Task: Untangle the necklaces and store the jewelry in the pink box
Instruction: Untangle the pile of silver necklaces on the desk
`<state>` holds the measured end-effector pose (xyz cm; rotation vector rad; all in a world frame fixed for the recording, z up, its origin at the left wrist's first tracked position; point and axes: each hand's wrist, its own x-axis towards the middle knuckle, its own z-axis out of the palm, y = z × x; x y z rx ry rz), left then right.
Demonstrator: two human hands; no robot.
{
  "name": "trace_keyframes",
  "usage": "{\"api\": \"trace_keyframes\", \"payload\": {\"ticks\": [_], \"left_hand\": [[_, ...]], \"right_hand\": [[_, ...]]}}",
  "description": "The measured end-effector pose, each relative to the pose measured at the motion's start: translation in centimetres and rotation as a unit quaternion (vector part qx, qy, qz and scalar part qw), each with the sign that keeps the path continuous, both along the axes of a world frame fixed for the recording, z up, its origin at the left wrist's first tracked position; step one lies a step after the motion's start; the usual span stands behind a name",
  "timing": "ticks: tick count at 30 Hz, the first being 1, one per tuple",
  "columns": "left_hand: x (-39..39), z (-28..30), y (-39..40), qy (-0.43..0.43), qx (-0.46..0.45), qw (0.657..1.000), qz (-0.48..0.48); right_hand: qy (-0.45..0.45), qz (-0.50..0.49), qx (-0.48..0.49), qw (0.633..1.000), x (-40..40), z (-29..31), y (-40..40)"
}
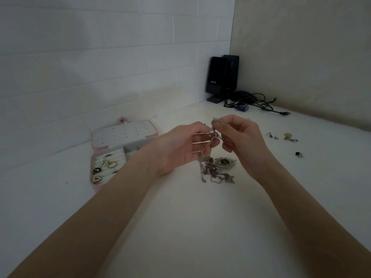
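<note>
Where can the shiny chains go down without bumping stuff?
Bare white tabletop lies near, between the forearms. Crowded: open pink jewelry box left, small earrings right, black speakers and cables in the corner.

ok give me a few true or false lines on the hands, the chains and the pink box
1. Both hands hold the tangled necklaces above the table. True; the left hand and right hand pinch the chains.
2. The pink box is closed. False: its lid stands open.
3. Rings already sit in the box. True.
4. Black speakers stand beside the box. False: they stand in the far corner.
</note>
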<state>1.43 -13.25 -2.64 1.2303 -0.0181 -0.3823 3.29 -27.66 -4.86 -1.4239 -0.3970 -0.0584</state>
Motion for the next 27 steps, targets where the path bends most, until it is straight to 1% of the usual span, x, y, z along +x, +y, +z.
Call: {"api": "trace_keyframes", "payload": {"ticks": [3,5,8,11,14,17,19,22,24,27], "left_hand": [[-0.17,-0.16,-0.31,-0.055,0.071,0.996,0.006],[-0.15,-0.39,-0.30,-0.091,0.115,0.989,0.026],[-0.13,-0.52,-0.21,-0.152,0.218,0.962,0.068],[-0.36,-0.32,-0.31,-0.177,0.255,0.948,0.072],[-0.46,-0.19,-0.39,-0.169,0.253,0.950,0.064],[-0.35,-0.14,-0.27,-0.143,0.221,0.963,0.049],[-0.14,-0.31,-0.19,-0.164,0.246,0.954,0.055],[0.16,-0.36,-0.31,-0.229,0.287,0.927,0.081],[0.16,-0.12,-0.31,-0.236,0.261,0.930,0.107],[0.25,0.22,0.06,-0.164,0.165,0.964,0.131]], "right_hand": [[-0.012,-0.015,-0.023,1.000,-0.20,0.02,0.10],[-0.024,-0.023,-0.037,0.999,-0.24,0.05,0.10],[-0.058,-0.053,-0.065,0.995,-0.12,0.22,-0.06],[-0.073,-0.085,-0.074,0.991,0.15,0.28,-0.34],[-0.043,-0.074,-0.047,0.995,0.36,0.17,-0.64],[0.014,0.007,0.024,1.000,0.36,0.10,-0.72],[0.042,0.063,0.062,0.995,0.22,0.12,-0.58],[0.071,0.120,0.100,0.985,0.05,0.12,-0.44],[0.085,0.138,0.120,0.979,0.04,0.22,-0.55],[0.080,0.136,0.085,0.984,-0.05,0.30,-0.64]]}}
